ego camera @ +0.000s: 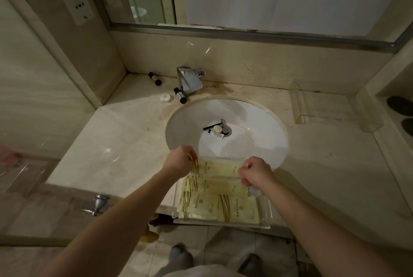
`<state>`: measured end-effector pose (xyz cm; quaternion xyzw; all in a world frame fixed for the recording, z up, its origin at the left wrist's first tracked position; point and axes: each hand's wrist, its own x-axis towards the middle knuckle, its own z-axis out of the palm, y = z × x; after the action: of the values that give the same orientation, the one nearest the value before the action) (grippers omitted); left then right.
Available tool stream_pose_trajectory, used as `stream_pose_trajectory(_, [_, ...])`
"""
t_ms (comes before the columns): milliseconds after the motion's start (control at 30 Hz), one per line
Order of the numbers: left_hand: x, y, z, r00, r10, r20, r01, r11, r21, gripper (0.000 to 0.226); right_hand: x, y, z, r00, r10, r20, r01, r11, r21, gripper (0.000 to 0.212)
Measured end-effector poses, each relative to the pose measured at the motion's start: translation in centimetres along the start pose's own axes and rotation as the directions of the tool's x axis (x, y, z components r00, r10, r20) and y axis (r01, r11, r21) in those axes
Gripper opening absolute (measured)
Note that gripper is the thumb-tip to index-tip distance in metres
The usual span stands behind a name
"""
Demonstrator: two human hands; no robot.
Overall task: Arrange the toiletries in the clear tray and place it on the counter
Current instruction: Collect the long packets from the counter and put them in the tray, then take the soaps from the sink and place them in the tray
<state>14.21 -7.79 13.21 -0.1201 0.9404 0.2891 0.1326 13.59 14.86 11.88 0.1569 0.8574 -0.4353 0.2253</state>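
A clear tray (264, 212) rests on the counter's front edge, overhanging the sink (250, 118). It holds several pale yellow toiletry packets (214, 206) in rows. My left hand (178, 161) pinches the left end of the far packet (218, 167). My right hand (257, 174) grips that packet's right end. In the sink, by the drain, lie a small tube (218, 135), a round white item (217, 129) and a thin black stick (211, 126).
The faucet (190, 81) stands behind the basin. Two small black-capped bottles (154, 78) (180, 95) and a white round soap (166, 97) lie on the counter at back left. A second clear tray (299, 107) sits at right. A mirror is above.
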Motion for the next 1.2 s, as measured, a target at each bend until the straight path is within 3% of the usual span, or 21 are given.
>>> stream_pose_trajectory(367, [0.2,-1.3,1.8,0.994,0.037,-0.106,-0.011,0.971,0.239,0.012,0.0,0.0,0.7,0.988,-0.143,-0.052,0.102,0.878,-0.467,0.025])
stream_pose_trajectory(733, [1.1,-1.9,0.5,0.997,-0.015,-0.073,0.028,0.983,0.181,0.031,1.1,-1.3,0.1,0.981,-0.188,-0.055,0.12,0.798,-0.591,0.02])
stream_pose_trajectory(1200, [5.2,1.0,-4.5,0.984,-0.025,-0.177,0.037,0.997,0.065,0.022,4.0,-8.0,-0.4,0.941,-0.338,0.002,0.302,0.84,-0.451,0.004])
